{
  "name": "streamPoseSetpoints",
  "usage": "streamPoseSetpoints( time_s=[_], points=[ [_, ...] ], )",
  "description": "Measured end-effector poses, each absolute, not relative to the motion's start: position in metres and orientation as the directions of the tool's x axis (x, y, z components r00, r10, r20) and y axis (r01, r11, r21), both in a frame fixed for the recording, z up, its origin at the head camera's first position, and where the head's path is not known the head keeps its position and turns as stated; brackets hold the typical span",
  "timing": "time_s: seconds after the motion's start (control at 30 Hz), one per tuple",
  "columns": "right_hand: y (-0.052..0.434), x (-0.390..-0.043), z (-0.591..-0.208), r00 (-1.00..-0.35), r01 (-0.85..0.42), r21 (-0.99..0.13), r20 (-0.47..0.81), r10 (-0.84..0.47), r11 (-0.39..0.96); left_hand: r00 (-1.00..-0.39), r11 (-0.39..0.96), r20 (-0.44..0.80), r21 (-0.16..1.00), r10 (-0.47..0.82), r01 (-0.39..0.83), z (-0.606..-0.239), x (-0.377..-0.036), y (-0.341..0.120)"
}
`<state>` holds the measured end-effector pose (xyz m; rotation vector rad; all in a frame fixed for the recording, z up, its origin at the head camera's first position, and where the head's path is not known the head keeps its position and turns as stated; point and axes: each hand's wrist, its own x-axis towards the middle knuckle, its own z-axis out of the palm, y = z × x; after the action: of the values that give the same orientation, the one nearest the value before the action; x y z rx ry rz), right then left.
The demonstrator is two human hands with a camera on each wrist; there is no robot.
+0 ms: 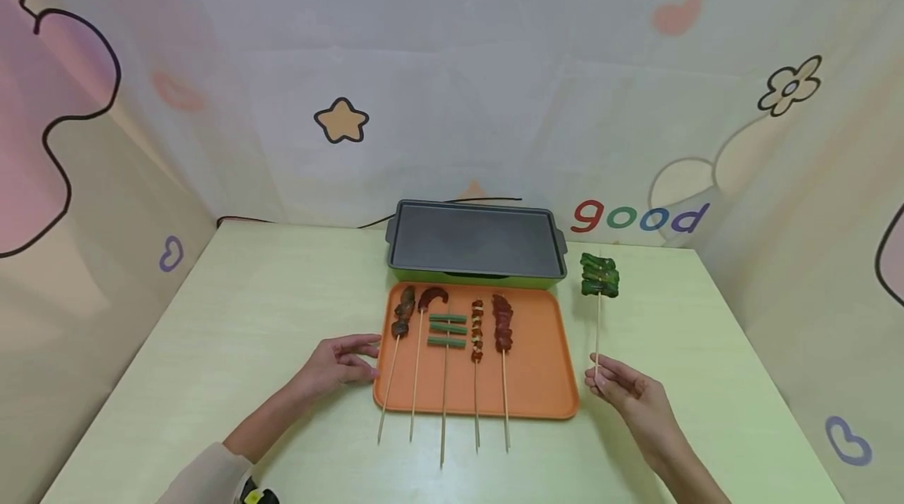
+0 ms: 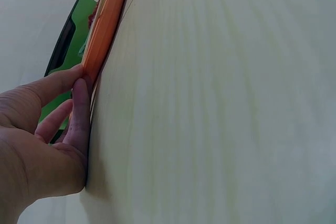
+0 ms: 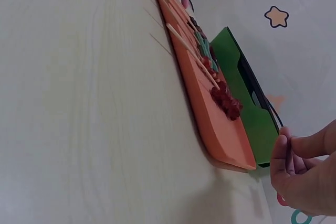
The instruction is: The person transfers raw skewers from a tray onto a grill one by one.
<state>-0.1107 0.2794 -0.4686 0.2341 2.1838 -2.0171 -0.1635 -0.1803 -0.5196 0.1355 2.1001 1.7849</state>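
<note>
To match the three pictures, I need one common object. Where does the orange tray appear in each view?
Head: orange tray lies at centre, before the grill.
Left wrist: its edge runs steeply at upper left, and the left hand touches it.
Right wrist: it slants through the middle.
Shared landmark: the green-sided grill behind the tray.

Bright, even light — soft shadows, wide-angle edge distortion.

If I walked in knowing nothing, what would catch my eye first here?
Probably the orange tray in the middle of the pale table, with five food skewers lying side by side on it. Behind it sits a dark griddle. The right hand pinches a green vegetable skewer beside the tray, while the left hand touches the tray's left edge.
</note>
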Motion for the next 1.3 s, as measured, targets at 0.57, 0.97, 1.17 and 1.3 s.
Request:
streamPoseSetpoints(
  time_s=[0.57, 0.97, 1.17, 1.3],
  points=[
    [0.257, -0.171, -0.455, -0.984, 0.119, -0.988, -0.131, -0.124, 0.102, -0.926, 0.177, -0.237, 0.965, 0.293, -0.191, -0.521, -0.163, -0.182],
    [0.251, -0.196, -0.466, -0.949, 0.253, -0.964, -0.264, -0.174, 0.081, -0.921, 0.135, -0.198, 0.978, 0.335, -0.161, -0.522, -0.164, -0.182],
    [0.253, -0.198, -0.469, -0.944, 0.241, -0.966, -0.256, -0.206, 0.095, -0.919, 0.141, -0.199, 0.977, 0.339, -0.16, -0.522, -0.163, -0.183],
    [0.254, -0.201, -0.468, -0.94, 0.242, -0.962, -0.264, -0.214, 0.127, -0.92, 0.164, -0.215, 0.972, 0.327, -0.169, -0.52, -0.163, -0.183]
  ],
)
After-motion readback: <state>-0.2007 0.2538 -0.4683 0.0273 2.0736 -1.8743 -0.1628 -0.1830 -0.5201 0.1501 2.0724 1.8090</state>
